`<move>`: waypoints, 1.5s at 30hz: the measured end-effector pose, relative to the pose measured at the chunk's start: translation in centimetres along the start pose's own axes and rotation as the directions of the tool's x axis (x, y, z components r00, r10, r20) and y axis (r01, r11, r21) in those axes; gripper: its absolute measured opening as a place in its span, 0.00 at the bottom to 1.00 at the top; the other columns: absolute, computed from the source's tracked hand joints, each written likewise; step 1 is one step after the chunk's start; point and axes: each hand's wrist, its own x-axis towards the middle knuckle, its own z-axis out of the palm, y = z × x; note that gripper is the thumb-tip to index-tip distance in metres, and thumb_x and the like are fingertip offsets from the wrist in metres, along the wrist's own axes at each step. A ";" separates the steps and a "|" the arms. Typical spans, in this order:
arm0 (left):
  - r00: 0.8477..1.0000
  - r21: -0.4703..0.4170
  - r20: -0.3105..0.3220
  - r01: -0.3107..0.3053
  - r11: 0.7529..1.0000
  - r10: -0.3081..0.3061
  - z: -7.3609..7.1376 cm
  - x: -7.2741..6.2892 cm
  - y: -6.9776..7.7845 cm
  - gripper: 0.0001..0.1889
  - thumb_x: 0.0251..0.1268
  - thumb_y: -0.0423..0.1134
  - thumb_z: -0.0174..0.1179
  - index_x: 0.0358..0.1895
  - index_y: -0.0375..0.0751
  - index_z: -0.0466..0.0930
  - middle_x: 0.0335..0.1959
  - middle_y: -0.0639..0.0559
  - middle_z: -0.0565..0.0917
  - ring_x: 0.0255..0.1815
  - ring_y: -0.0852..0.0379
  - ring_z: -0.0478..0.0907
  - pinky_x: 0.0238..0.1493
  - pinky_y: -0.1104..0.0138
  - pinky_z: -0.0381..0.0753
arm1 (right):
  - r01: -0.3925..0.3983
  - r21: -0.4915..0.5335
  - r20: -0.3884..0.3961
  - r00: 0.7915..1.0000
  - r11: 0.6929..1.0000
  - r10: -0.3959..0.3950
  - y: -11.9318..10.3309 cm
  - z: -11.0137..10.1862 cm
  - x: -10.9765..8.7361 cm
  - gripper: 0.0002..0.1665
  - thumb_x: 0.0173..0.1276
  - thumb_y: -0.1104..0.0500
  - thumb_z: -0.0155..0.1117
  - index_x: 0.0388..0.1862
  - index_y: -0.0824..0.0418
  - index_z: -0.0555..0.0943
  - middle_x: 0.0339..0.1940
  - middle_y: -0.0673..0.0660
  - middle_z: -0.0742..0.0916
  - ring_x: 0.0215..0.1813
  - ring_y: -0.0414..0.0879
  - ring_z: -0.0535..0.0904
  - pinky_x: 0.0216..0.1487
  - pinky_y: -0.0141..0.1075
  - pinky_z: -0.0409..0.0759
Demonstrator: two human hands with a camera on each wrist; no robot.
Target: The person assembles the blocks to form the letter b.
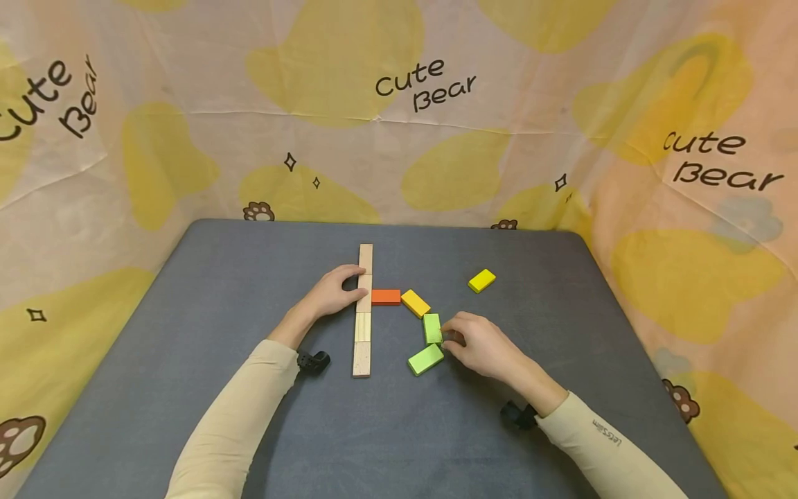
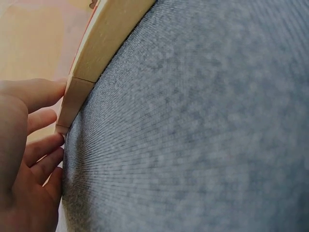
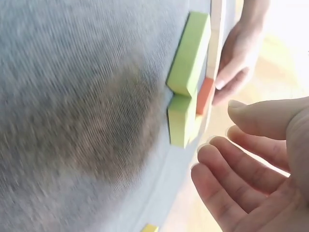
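Note:
A straight row of plain wooden blocks (image 1: 363,327) runs front to back, end to end. My left hand (image 1: 337,291) lies at the row's left side, with thumb and fingertips touching its upper part. An orange block (image 1: 386,297) stands out from the row's right side. From there a curve continues with a yellow-orange block (image 1: 415,303), a light green block (image 1: 432,328) and another green block (image 1: 426,360). My right hand (image 1: 483,344) is just right of the green blocks, fingers loosely bent; in the right wrist view nothing sits between thumb and fingers (image 3: 231,169).
A single yellow block (image 1: 482,281) lies apart toward the back right of the grey table (image 1: 262,253). Patterned cloth (image 1: 349,62) hangs around the table's back and sides. Each wrist wears a black strap device, such as the left one (image 1: 314,362).

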 end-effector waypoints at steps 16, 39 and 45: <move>1.000 -0.005 -0.006 0.017 1.000 -0.017 0.0 -0.2 0.0 0.31 0.73 0.49 0.62 0.74 0.39 0.70 0.74 0.38 0.69 0.76 0.37 0.61 0.74 0.43 0.60 | -0.013 0.024 -0.099 0.995 1.000 0.016 2.1 -3.0 1.3 0.12 0.66 0.62 0.74 0.47 0.63 0.88 0.40 0.50 0.86 0.42 0.47 0.81 0.45 0.43 0.82; 1.000 -0.028 -0.009 0.020 0.999 -0.021 0.0 -0.1 -0.1 0.31 0.72 0.49 0.63 0.73 0.40 0.71 0.74 0.39 0.69 0.76 0.38 0.61 0.75 0.44 0.60 | -0.167 0.133 -0.127 0.975 0.977 0.184 7.4 -5.2 4.3 0.15 0.74 0.59 0.65 0.54 0.67 0.85 0.51 0.61 0.85 0.53 0.59 0.81 0.53 0.52 0.81; 1.000 -0.024 -0.006 0.020 1.000 -0.021 0.1 -0.2 -0.1 0.31 0.73 0.50 0.63 0.73 0.40 0.71 0.74 0.38 0.69 0.77 0.38 0.61 0.75 0.43 0.60 | -0.212 0.149 -0.136 0.963 0.966 0.232 8.8 -5.4 4.8 0.17 0.75 0.59 0.63 0.56 0.68 0.83 0.54 0.63 0.84 0.56 0.62 0.80 0.57 0.54 0.80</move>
